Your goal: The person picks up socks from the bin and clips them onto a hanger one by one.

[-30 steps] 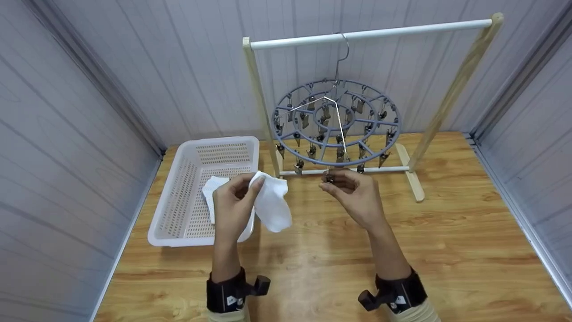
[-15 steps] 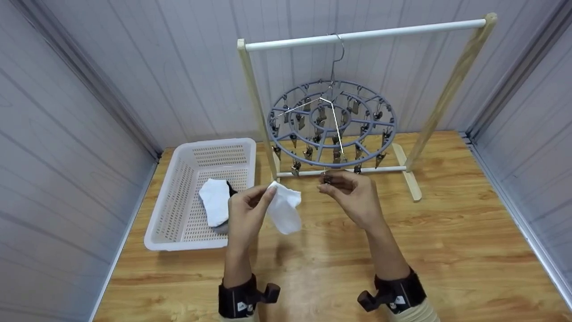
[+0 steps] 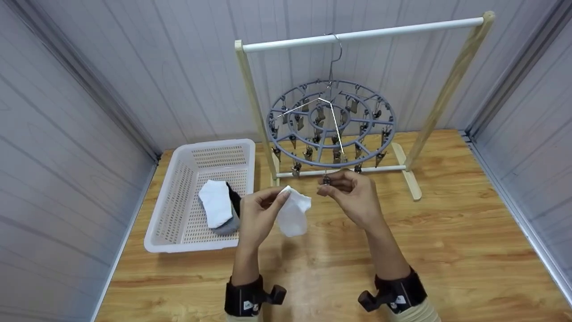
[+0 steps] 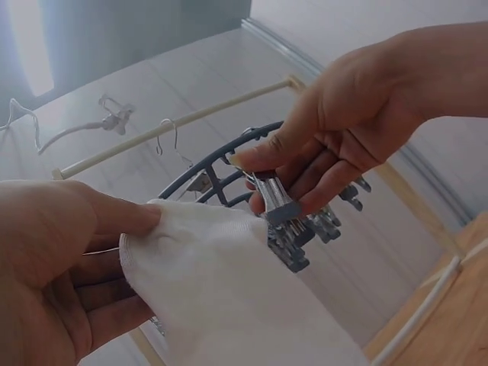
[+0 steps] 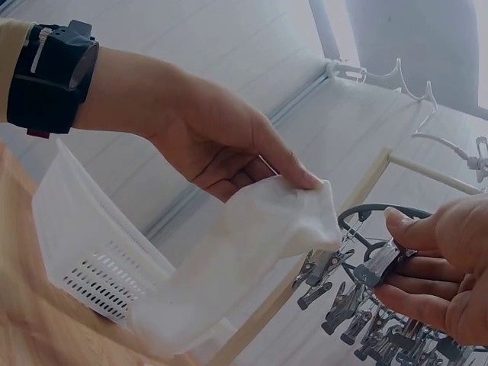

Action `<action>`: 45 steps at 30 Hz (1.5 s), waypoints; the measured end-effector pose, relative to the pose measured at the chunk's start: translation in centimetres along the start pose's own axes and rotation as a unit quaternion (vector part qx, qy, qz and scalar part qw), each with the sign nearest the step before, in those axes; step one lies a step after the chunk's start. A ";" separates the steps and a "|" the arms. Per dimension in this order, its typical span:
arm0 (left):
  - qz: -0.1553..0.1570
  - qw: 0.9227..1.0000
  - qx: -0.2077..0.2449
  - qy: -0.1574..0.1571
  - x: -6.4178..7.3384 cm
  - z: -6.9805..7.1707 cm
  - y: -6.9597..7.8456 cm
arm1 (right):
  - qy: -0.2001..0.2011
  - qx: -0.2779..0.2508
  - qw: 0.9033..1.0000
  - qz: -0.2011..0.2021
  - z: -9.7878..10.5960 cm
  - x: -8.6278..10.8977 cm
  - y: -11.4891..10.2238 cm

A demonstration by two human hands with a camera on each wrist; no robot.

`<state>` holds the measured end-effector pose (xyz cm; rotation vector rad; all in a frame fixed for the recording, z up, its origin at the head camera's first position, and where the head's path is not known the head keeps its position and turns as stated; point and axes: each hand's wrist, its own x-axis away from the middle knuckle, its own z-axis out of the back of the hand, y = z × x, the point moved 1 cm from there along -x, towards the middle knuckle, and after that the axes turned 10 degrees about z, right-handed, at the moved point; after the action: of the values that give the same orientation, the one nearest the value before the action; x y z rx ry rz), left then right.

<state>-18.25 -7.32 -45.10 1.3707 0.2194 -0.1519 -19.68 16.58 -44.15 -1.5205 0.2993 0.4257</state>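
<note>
My left hand [image 3: 259, 219] pinches a white sock [image 3: 292, 219] by its cuff, between thumb and fingers. The sock dangles over the table, a short way left of my right hand [image 3: 356, 201]. Between the thumb and fingers of that hand is a metal clip [image 3: 326, 180], which hangs from the front rim of a round blue-grey clip hanger [image 3: 321, 165]. In the left wrist view the sock's edge [image 4: 244, 217] appears close to the clip [image 4: 276, 200]; whether they touch I cannot tell. The right wrist view shows the clip [image 5: 377, 264] apart from the sock [image 5: 252, 252].
A white plastic basket [image 3: 167, 210] stands at the left, holding another white sock [image 3: 216, 203] over grey and black pieces. The hanger hooks onto the white bar [image 3: 402, 30] of a wooden rack [image 3: 447, 96]. Several other clips dangle below the hanger. Panel walls enclose the wooden table [image 3: 469, 250].
My left hand has carried the sock right, away from the basket and nearer to the clip. More of the basket's contents now shows. The right hand keeps its grip on the clip, almost still.
</note>
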 end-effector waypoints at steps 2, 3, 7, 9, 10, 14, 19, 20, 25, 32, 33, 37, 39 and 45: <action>0.005 1.000 -0.002 0.001 0.0 -0.1 -0.2 | -0.003 0.006 1.000 0.001 0.0 0.0 0.2; 0.008 1.000 -0.002 0.001 0.0 -0.1 -0.3 | -0.004 0.008 1.000 0.002 0.0 0.0 0.2; 0.016 1.000 0.011 0.001 -0.1 -0.4 -0.6 | -0.003 -0.007 1.000 0.014 -0.1 0.0 0.6; 0.017 1.000 0.020 0.003 -0.1 -0.6 -0.6 | -0.002 -0.024 0.999 0.023 -0.1 0.0 0.6; 0.016 1.000 0.023 0.004 -0.1 -0.7 -0.7 | -0.001 -0.034 0.999 0.028 -0.1 0.0 0.7; 0.009 0.999 0.031 0.009 -0.1 -1.1 -0.7 | 0.015 -0.068 0.997 0.042 -0.3 -0.1 0.6; 0.004 0.999 0.035 0.007 -0.2 -1.6 -0.7 | 0.055 -0.062 0.995 0.047 -0.5 0.0 0.6; 0.004 0.999 0.036 0.006 -0.2 -1.7 -0.7 | 0.062 -0.062 0.995 0.048 -0.5 0.0 0.6; 0.005 0.999 0.046 0.001 -0.1 -2.1 -0.6 | 0.082 -0.096 0.991 0.047 -0.8 0.1 0.8; 0.006 0.998 0.065 -0.011 0.1 -2.7 -0.5 | 0.097 -0.138 0.984 0.052 -1.1 0.1 1.0; 0.003 0.998 0.067 -0.012 0.1 -2.8 -0.5 | 0.096 -0.146 0.983 0.054 -1.1 0.1 1.0; -0.010 0.997 0.076 -0.015 0.1 -3.3 -0.5 | 0.089 -0.175 0.978 0.064 -1.2 0.0 1.1; -0.016 0.996 0.081 -0.019 0.1 -3.5 -0.5 | 0.085 -0.187 0.977 0.066 -1.3 0.0 1.2; -0.024 0.996 0.088 -0.022 0.1 -3.8 -0.5 | 0.079 -0.181 0.978 0.066 -1.5 0.0 1.2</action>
<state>-18.47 -3.70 -46.27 1.5361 0.2055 -0.2470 -20.08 15.10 -45.29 -1.9034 0.4688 0.4836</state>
